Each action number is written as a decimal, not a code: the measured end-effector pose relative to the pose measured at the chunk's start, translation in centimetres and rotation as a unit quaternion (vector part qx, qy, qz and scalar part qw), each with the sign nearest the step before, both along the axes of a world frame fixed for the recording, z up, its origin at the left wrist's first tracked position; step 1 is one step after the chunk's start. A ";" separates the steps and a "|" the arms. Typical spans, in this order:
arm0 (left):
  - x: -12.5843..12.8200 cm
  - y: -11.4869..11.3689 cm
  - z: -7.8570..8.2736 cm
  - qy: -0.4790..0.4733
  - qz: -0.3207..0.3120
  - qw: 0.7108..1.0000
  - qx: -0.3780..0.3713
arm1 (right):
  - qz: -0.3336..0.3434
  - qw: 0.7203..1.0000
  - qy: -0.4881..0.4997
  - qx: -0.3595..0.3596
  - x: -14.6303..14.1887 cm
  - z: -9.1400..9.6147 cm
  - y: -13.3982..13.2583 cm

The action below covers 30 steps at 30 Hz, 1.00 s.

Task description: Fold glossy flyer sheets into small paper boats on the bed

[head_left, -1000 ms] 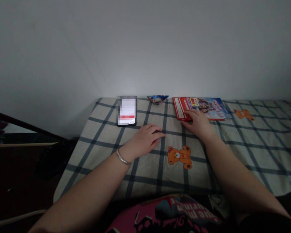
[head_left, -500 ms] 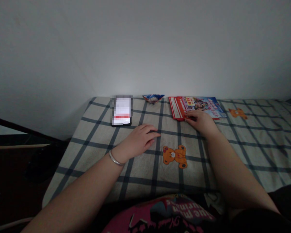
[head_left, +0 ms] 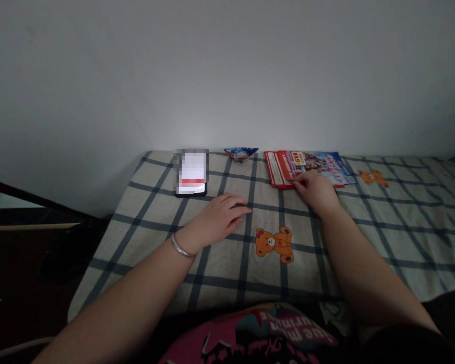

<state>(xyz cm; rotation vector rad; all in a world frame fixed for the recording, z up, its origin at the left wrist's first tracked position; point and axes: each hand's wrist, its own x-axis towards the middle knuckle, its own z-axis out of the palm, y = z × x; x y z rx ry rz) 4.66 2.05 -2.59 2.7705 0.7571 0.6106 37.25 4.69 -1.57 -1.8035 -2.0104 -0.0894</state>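
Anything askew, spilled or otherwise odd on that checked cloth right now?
Yes: the printed leaflets at the right hand sit askew, their edges jutting unevenly at both ends rather than lining up. A blocky, pixelated patch also covers part of the phone. I see no spill.

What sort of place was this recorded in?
Probably a room in a home: a checked cloth with an orange teddy bear print covers the surface, beside a plain wall.

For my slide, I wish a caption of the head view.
Right hand at the near edge of leaflets, left hand empty, a lit phone and blue packet on checked cloth.
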 end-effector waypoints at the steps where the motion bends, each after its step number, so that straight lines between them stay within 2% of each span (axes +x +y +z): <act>1: 0.0 0.0 0.0 -0.002 -0.001 1.000 0.001 | -0.006 1.000 0.015 -0.001 0.1 0.0 0.0; 3: 0.0 0.0 0.0 -0.007 -0.002 1.000 0.003 | 0.007 0.999 0.047 -0.018 0.2 0.1 -0.1; 5: 0.0 0.1 -0.1 -0.007 -0.001 1.000 0.000 | 0.065 0.995 0.065 -0.041 0.1 0.4 -0.3; 8: 0.0 0.1 -0.2 0.001 0.000 1.000 -0.007 | 0.160 0.985 0.041 -0.056 -0.1 0.7 -0.4; 10: 0.0 0.1 -0.2 0.005 0.000 1.000 -0.008 | 0.176 0.982 0.028 -0.055 -0.2 0.7 -0.3; 16: 0.0 0.1 -0.1 -0.001 -0.002 1.000 0.001 | 0.173 0.983 0.037 -0.037 0.5 -0.2 0.1; 23: 0.0 0.1 -0.2 0.001 -0.003 1.000 -0.005 | 0.097 0.995 0.027 -0.018 1.0 -0.8 0.6; 30: 0.0 0.1 -0.2 0.008 0.002 1.000 -0.012 | 0.102 0.994 0.023 0.005 1.7 -1.2 1.4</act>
